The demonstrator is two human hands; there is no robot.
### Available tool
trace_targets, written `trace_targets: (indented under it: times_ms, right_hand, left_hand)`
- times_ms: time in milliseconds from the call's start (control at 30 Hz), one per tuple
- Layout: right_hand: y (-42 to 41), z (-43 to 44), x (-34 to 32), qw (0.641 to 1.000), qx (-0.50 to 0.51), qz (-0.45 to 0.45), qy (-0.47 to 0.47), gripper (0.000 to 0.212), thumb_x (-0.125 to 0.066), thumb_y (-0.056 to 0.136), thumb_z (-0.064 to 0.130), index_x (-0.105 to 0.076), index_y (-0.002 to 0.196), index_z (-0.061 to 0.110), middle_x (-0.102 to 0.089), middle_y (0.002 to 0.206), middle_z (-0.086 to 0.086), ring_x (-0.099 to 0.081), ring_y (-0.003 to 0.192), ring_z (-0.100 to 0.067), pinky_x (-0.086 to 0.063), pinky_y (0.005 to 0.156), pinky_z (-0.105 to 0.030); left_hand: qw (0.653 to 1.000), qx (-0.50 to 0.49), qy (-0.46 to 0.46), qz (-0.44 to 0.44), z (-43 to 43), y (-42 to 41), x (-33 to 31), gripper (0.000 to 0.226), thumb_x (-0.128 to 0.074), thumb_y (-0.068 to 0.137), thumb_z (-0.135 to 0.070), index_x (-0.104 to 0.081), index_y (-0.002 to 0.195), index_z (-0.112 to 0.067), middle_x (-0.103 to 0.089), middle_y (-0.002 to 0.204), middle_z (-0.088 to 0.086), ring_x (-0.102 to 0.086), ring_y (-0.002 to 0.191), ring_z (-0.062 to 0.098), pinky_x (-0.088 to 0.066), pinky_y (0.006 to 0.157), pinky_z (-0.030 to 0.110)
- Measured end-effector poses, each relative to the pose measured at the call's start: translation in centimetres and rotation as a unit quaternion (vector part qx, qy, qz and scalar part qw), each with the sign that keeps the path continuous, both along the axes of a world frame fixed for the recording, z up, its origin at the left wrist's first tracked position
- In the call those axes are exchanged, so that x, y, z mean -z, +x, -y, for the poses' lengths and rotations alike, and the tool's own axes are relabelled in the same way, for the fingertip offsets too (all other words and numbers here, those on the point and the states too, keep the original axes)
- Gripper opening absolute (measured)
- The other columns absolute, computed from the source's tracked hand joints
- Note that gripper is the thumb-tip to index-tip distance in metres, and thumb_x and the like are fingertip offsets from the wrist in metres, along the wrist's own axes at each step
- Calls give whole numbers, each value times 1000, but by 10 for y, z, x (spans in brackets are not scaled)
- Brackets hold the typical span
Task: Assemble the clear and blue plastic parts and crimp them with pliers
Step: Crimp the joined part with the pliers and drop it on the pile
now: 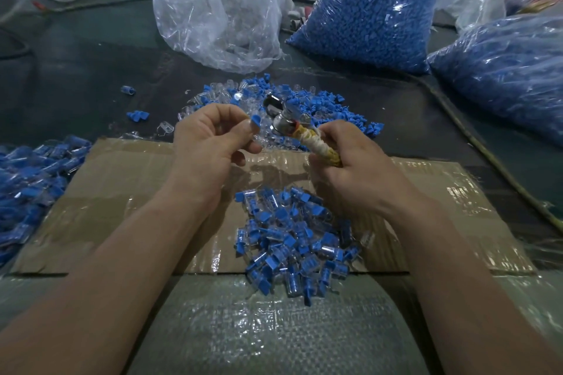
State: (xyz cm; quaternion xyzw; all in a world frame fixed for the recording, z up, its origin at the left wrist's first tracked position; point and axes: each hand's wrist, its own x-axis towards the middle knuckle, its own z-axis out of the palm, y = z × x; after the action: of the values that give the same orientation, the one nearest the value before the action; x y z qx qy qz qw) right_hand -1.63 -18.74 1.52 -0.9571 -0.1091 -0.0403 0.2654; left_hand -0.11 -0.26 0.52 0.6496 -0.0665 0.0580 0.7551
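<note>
My left hand [210, 137] pinches a small blue plastic part [255, 122] between thumb and fingertips, raised above the cardboard. My right hand [350, 161] grips the pliers [285, 119] by their yellow-and-white wrapped handles [316, 144]. The shiny metal jaws point up and left, close to the blue part. Behind the hands lies a loose heap of clear and blue parts [320, 106]. A pile of assembled clear-and-blue pieces [292, 240] sits on the cardboard between my forearms.
A taped cardboard sheet [137, 179] covers the work area. Another pile of assembled pieces [33, 179] lies at the left edge. Behind stand a clear plastic bag [219, 9] and two bags of blue parts [371, 6] [505, 70]. A cord [487, 155] runs along the right.
</note>
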Motion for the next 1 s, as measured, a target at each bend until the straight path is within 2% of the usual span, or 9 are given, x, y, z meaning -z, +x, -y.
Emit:
trace_targets:
  times_ms: [100,333,500,633,800,1000]
  right_hand:
    - [-1,-2,-1,1000,-6,-9,-1,19,-54,89,32,-39,100,30,-37,87,17,-39,78,-6,-29,66,-28]
    - [-2,-5,-1,999,-13,-28,-15,19,-52,89,35,-40,103,28,-42,97,7,-40,87,-12,-29,68,-28]
    - [-3,-7,-1,999,-13,-31,-35,19,-53,89,35,-38,98,31,-40,87,13,-38,81,-9,-28,61,-22]
    - [-3,-9,-3,999,-12,-26,-38,16,-54,89,34,-39,92,28,-42,82,14,-40,72,-6,-29,62,-29]
    - [-5,-12,-4,999,-16,-14,-43,17,-56,89,29,-39,89,26,-44,77,12,-40,68,-1,-29,54,-21]
    - [-5,-13,-4,999,-13,-13,-39,18,-59,87,22,-40,85,24,-45,76,11,-42,68,-5,-30,54,-21]
  left_hand:
    - [1000,3,2,2,0,-1,-1,17,-56,85,3,-57,78,-12,-63,57,-8,-58,51,4,-45,46,15]
    - [1000,-1,4,-1,1,-1,1,17,-56,85,3,-57,77,-13,-62,56,-8,-58,51,4,-44,46,15]
    - [1000,-8,1,-12,4,-2,1,15,-57,84,2,-57,77,-11,-62,60,-4,-58,50,4,-44,45,15]
    - [1000,-15,-4,-14,5,-2,3,14,-57,85,2,-58,78,-10,-62,69,5,-59,52,5,-44,46,15]
    - [1000,-19,-7,-2,5,-2,6,15,-57,85,2,-58,78,-11,-64,67,0,-61,57,6,-45,48,15]
    - [1000,-17,-9,2,4,-2,5,14,-56,85,5,-57,78,-8,-63,64,1,-61,55,6,-47,50,15]
